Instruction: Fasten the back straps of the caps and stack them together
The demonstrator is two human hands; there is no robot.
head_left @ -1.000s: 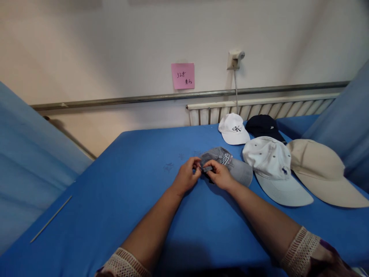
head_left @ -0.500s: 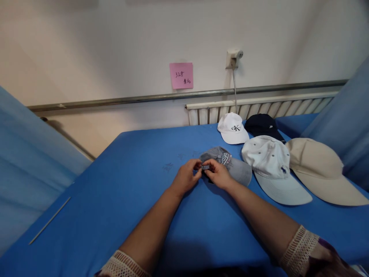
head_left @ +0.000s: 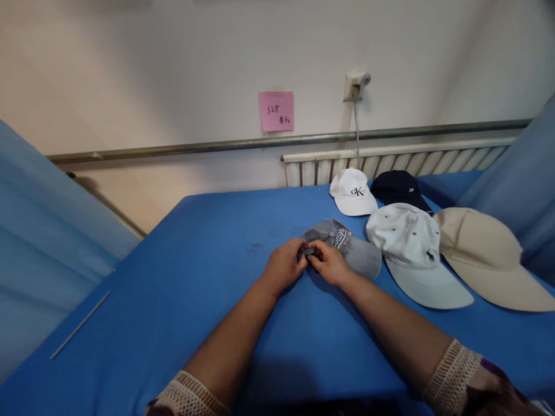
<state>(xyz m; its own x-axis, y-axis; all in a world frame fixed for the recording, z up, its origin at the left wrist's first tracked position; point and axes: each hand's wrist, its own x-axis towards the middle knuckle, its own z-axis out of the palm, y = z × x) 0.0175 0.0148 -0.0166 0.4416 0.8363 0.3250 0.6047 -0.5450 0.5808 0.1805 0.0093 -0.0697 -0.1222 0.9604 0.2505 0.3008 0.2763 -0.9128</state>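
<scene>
A grey cap [head_left: 347, 247] with an embroidered badge lies on the blue table [head_left: 208, 289], brim pointing right. My left hand [head_left: 284, 268] and my right hand [head_left: 330, 263] meet at its back edge. Both pinch the cap's dark strap [head_left: 309, 251] between thumb and fingers. The strap's end is mostly hidden by my fingers.
To the right lie a white cap with a pale blue brim [head_left: 411, 248], a beige cap [head_left: 481, 254], a white logo cap [head_left: 352, 193] and a dark navy cap [head_left: 396, 186]. A pink note [head_left: 276, 111] hangs on the wall above a radiator [head_left: 390, 162]. Blue fabric rises at both sides.
My two hands have drawn closer together at the strap. The caps have not moved.
</scene>
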